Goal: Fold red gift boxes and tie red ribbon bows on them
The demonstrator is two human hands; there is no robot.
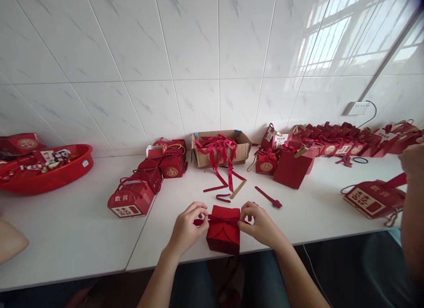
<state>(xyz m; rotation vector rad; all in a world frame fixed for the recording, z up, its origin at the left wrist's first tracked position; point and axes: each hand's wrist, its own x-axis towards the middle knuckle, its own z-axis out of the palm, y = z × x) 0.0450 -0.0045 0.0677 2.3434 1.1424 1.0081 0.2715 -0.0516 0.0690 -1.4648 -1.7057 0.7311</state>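
In front of me at the table's near edge stands a small red gift box [222, 239] with curved flaps folded over its top. A dark red ribbon [225, 220] runs across the top and is looped at the middle. At the box's left side, my left hand [190, 226] pinches one part of the ribbon between thumb and fingers. On the opposite side my right hand [256, 222] pinches the other part. One ribbon tail hangs below the box over the table edge.
Behind the box, a cardboard carton [205, 159] spills red ribbons, with loose strips [268, 197] before it. Finished red boxes [130, 197] line the left; more boxes and bags [293, 167] stand right. A red basin [66, 178] holds sweets. Other people's arms [412, 202] show at both sides.
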